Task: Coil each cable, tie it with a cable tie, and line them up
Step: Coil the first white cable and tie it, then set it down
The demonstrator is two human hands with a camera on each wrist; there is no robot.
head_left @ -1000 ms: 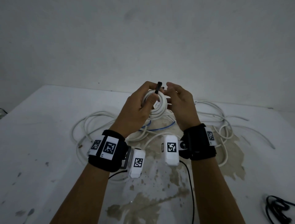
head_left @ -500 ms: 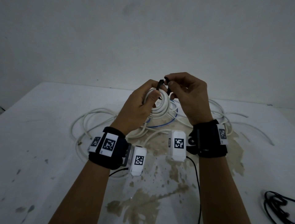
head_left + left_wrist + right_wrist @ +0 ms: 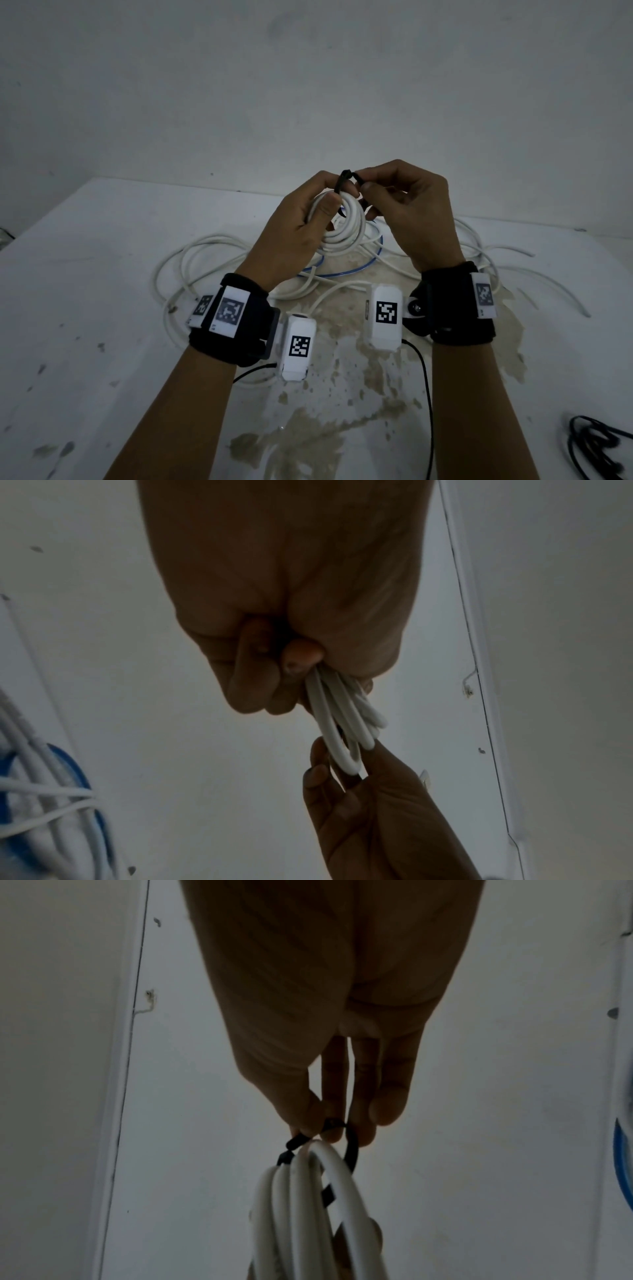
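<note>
The left hand [image 3: 294, 226] is curled round a small white coil [image 3: 342, 226], held up in the air above the worktop [image 3: 102, 274], with the thumb pressed across the turns. The right hand [image 3: 407, 212] pinches the black cable tie [image 3: 344, 181] at the top of the coil between thumb and fingertips [image 3: 334, 1131]; the wrist view shows the tie looped round the bundle, though whether its tail is already through the head cannot be told.

The coil looks light and springy: the turns are round, smooth and likely slippery, so they will probably fan apart if the left hand's grip loosens before the tie bites. The best hold is probably where it is now, across all turns close beside the tie. The tie itself is thin and stiff, and seems best taken by its free end and pulled straight.

Below, loose white cables [image 3: 212, 270] and a blue cable [image 3: 342, 272] lie tangled on the stained worktop, not yet coiled. A black cable [image 3: 596, 445] lies at the near right edge.
</note>
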